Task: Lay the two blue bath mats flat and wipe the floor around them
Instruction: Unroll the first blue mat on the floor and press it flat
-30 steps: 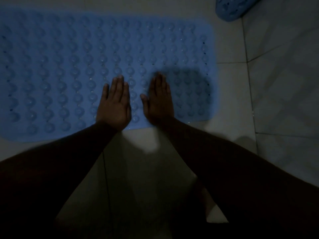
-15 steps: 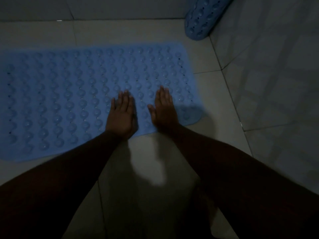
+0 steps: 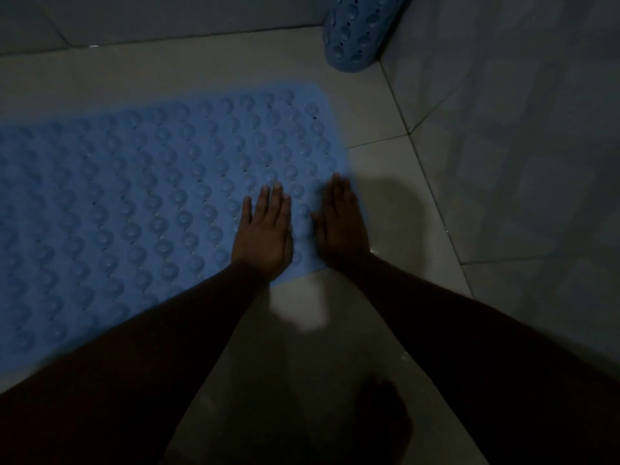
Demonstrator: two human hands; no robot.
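A blue bath mat (image 3: 141, 203) with rows of round bumps lies flat on the pale tiled floor and runs off the left edge of the view. My left hand (image 3: 265, 229) rests palm down on its near right corner, fingers slightly apart. My right hand (image 3: 342, 223) lies flat on the mat's right edge, fingers together, partly over the floor. Neither hand holds anything. A second blue mat (image 3: 359, 31) stands rolled or curled in the far right corner against the wall.
The tiled wall (image 3: 520, 146) rises close on the right and another wall (image 3: 151, 18) runs along the back. The floor (image 3: 379, 129) shows grout lines and small wet spots. My foot (image 3: 382, 427) is dimly visible at the bottom. The light is very low.
Both hands have slid to the right along the mat's near edge, reaching its right corner. The view has shifted, bringing more of the second mat and back wall into sight.
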